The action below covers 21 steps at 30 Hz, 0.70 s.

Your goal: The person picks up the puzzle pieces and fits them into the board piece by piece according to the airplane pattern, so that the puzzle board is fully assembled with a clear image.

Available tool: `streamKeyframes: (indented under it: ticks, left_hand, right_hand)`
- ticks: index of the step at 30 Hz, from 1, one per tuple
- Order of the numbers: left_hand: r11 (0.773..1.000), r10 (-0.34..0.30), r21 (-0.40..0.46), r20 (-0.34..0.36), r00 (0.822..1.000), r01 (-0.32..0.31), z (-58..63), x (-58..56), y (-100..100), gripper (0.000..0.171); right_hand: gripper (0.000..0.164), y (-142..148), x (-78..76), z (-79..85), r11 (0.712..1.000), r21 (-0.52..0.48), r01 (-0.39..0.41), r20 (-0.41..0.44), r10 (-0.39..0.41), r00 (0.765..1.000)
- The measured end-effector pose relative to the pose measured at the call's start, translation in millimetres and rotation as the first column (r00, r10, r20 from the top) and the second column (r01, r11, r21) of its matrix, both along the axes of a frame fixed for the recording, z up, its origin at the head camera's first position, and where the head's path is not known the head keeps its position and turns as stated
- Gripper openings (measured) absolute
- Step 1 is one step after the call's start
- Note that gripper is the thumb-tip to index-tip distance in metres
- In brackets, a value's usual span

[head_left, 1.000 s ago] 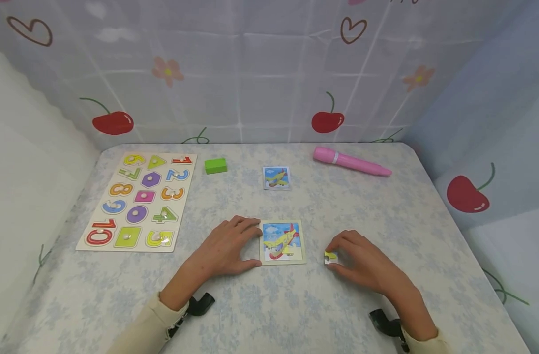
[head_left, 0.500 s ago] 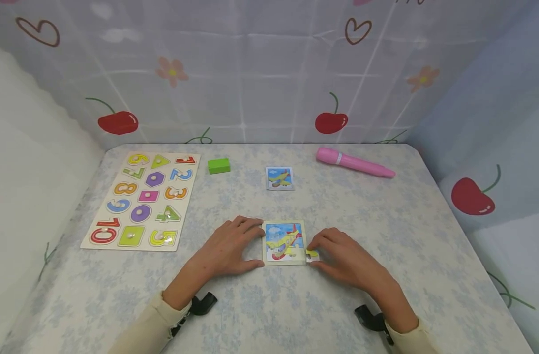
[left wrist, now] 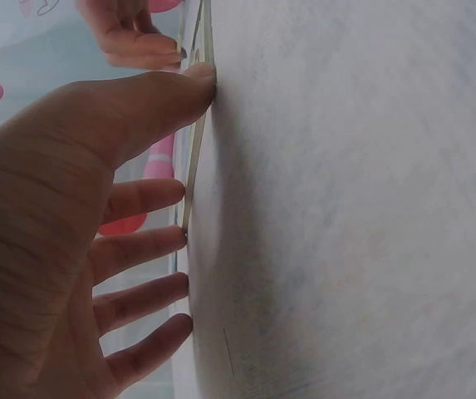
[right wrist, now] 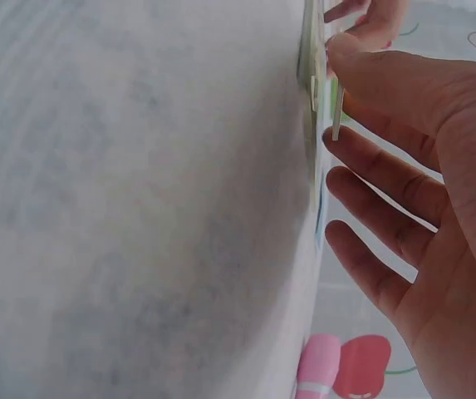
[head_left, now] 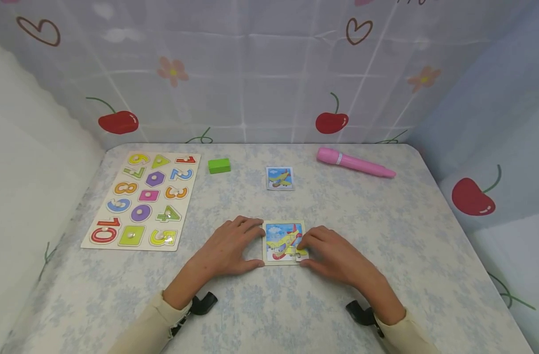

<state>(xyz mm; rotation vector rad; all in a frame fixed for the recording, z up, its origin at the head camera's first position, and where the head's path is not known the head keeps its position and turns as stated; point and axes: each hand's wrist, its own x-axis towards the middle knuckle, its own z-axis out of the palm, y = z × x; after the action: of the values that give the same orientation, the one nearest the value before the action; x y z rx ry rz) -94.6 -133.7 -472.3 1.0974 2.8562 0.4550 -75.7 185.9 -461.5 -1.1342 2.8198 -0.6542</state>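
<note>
A small square jigsaw board [head_left: 280, 263] with an airplane picture lies flat on the table in the head view. My left hand [head_left: 229, 247] rests at its left side, fingers and thumb spread. In the left wrist view the thumb [left wrist: 163, 98] touches the board's edge. Above the board's lower right corner, my right hand [head_left: 336, 254] pinches a small puzzle piece [head_left: 301, 255] by its edges. From the right wrist view, the thin piece [right wrist: 338, 108] stands slightly apart from the board's surface, held between thumb and fingertips. Part of the board's right side is hidden behind the right fingers.
A small card [head_left: 279, 178] with a matching airplane picture lies behind the board. A green block [head_left: 219, 166] and a number-and-shape peg board [head_left: 161, 236] are on the left. The pink pen-shaped thing [head_left: 356, 163] lies at the back right of the table [head_left: 269, 309].
My right hand has slid left with the puzzle piece, from beside the board to over its lower right corner. The left hand keeps its place at the board's left edge.
</note>
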Motion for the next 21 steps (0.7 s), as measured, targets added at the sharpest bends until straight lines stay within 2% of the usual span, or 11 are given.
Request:
streamKeyframes:
  ticks: [13,21]
  left_hand:
    - [1.0,-0.005,0.006,0.001,1.0,0.005,0.2,-0.8,1.4,0.065]
    - [1.0,-0.01,0.006,-0.002,1.0,0.01,0.1,-1.1,1.7,0.065]
  right_hand:
    - [0.033,-6.6,-3.8,-2.2,1.0,0.019,-0.006,-0.015,0.006,1.0]
    - [0.025,-8.2,-5.3,-2.2,1.0,0.014,-0.011,-0.015,0.011,1.0]
